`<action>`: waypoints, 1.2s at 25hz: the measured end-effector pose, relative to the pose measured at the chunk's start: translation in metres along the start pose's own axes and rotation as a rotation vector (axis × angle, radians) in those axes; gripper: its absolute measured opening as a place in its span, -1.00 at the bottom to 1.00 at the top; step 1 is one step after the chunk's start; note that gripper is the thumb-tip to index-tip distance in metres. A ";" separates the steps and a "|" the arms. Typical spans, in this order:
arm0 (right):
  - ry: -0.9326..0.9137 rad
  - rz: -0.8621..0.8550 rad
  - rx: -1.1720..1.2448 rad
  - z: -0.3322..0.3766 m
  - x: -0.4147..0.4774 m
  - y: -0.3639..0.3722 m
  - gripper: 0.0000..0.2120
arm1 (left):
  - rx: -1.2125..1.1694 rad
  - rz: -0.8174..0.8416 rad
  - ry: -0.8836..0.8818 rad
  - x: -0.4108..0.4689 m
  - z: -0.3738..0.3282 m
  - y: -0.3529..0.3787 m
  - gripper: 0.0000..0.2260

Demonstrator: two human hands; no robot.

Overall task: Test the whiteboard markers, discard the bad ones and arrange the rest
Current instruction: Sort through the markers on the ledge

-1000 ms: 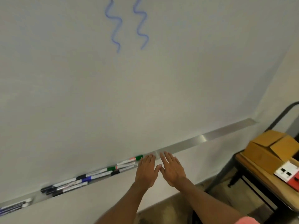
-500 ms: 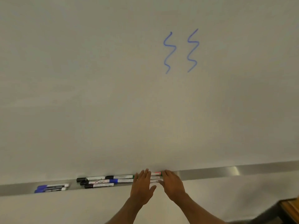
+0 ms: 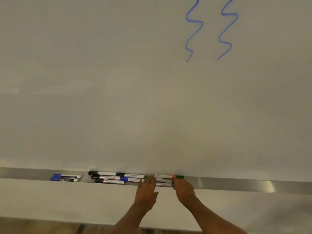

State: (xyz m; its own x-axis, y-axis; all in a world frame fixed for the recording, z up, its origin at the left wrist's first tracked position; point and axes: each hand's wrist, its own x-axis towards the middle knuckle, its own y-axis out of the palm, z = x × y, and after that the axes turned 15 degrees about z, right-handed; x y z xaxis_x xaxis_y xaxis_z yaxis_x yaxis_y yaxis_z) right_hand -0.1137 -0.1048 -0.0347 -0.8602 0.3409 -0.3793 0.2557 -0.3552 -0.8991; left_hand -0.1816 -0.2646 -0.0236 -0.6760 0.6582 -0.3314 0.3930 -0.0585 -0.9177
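Markers sit in the metal tray (image 3: pixel 236 183) along the bottom of the whiteboard (image 3: pixel 118 98), low centre of frame: a mixed cluster (image 3: pixel 116 178) of black and blue caps left of my hands, a blue pair (image 3: pixel 65 177) further left and set apart, and a short stack (image 3: pixel 163 180) with red and green ends bracketed between my hands. Left hand (image 3: pixel 146 191) is flat and spread, fingertips on the stack's left end, gripping nothing. Right hand (image 3: pixel 184 190) is cupped at the right end; fingers curl over the markers, but I can't tell if it has one pinched. I judge this as squaring the stack. To do it well: press both ends inward evenly, keep barrels parallel to the tray lip, don't let the front one roll off the edge. Two blue squiggles (image 3: pixel 211 29) upper right look like test strokes.
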 end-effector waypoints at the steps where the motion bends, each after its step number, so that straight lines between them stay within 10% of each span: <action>1: -0.009 -0.004 0.024 -0.001 0.000 0.000 -0.79 | -0.006 -0.001 -0.007 0.001 0.000 0.001 -0.44; 19: -0.371 -0.129 0.206 -0.021 -0.003 -0.039 -0.89 | -0.013 -0.161 0.022 0.004 0.006 -0.025 -0.61; 25: -0.537 -0.350 -0.186 -0.004 -0.004 -0.058 -0.71 | -0.007 -0.117 0.099 -0.001 -0.008 -0.043 -0.81; 30: -0.535 -0.188 -0.262 0.018 -0.003 -0.065 -0.75 | 0.023 -0.163 0.218 0.015 -0.021 -0.064 -0.74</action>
State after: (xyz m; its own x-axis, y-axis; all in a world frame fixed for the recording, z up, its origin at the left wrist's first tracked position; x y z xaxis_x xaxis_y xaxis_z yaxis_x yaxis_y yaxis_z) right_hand -0.1355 -0.0982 0.0293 -0.9855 -0.1308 -0.1084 0.1199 -0.0830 -0.9893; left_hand -0.2037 -0.2354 0.0344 -0.5778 0.8064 -0.1262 0.2741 0.0461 -0.9606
